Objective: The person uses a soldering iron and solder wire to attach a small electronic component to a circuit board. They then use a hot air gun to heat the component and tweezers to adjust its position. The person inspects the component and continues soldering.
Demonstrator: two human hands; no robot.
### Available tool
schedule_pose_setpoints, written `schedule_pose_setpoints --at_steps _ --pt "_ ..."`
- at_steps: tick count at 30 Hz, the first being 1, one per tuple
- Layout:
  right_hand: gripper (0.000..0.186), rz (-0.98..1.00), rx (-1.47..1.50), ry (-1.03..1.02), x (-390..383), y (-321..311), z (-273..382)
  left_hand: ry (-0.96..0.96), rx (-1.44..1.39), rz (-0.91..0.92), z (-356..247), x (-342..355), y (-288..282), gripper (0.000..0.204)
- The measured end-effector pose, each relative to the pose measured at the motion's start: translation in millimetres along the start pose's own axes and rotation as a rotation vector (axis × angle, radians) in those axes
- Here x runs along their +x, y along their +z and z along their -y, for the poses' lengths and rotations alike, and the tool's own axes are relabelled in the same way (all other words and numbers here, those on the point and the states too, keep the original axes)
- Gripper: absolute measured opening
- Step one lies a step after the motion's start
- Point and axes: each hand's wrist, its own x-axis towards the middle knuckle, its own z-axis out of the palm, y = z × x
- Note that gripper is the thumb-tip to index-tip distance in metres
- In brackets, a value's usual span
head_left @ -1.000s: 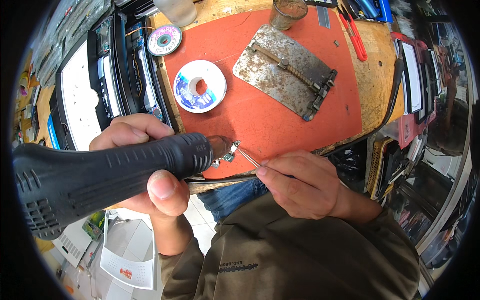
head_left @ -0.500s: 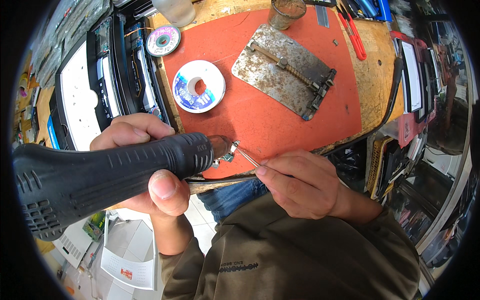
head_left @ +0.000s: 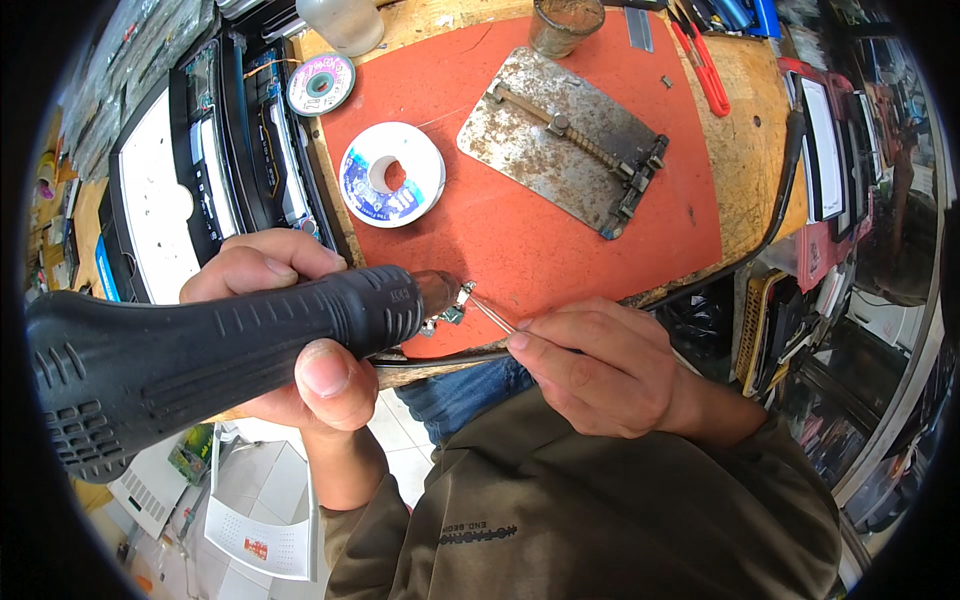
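Note:
My left hand (head_left: 335, 385) is wrapped round a black hot-air gun (head_left: 220, 345), whose metal nozzle (head_left: 437, 293) points at a small green circuit board (head_left: 450, 316) near the front edge of the orange mat (head_left: 540, 270). Between the fingers of my right hand (head_left: 600, 365) are thin metal tweezers (head_left: 492, 312), their tips at a small silver part (head_left: 466, 292) on that board. The gun and my fingers partly hide the board, so whether the tips grip the part is unclear.
Behind lie a solder spool (head_left: 390, 210), a smaller spool (head_left: 320, 100), a rusty board holder (head_left: 500, 130), a grimy cup (head_left: 565, 40), a cloudy jar (head_left: 350, 25) and red-handled snips (head_left: 710, 80). Open laptops (head_left: 150, 190) stand at left; a black cable (head_left: 785, 190) runs along the right.
The view of the bench has shifted very slightly. Both hands, the gun and the tweezers stay in almost the same position at the small board.

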Motion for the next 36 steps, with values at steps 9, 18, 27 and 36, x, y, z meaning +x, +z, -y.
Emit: schedule_pose_setpoints --at_steps 9,18,27,36 --pt "0.033 0.005 0.015 0.01 -0.2 -1.0 0.9 0.0 0.012 0.005 -0.3 0.4 0.3 0.074" --pt "0.035 -0.014 0.007 -0.006 -1.2 0.9 -0.7 -0.007 0.018 0.002 -1.2 0.8 0.9 0.075" --pt "0.032 -0.01 0.005 -0.005 -0.4 0.5 -0.2 -0.024 0.11 0.111 -3.6 0.1 -5.2 0.071" --pt "0.031 0.003 0.01 -0.009 0.9 0.1 0.0 -0.011 0.024 0.019 -1.7 1.8 -0.4 0.074"
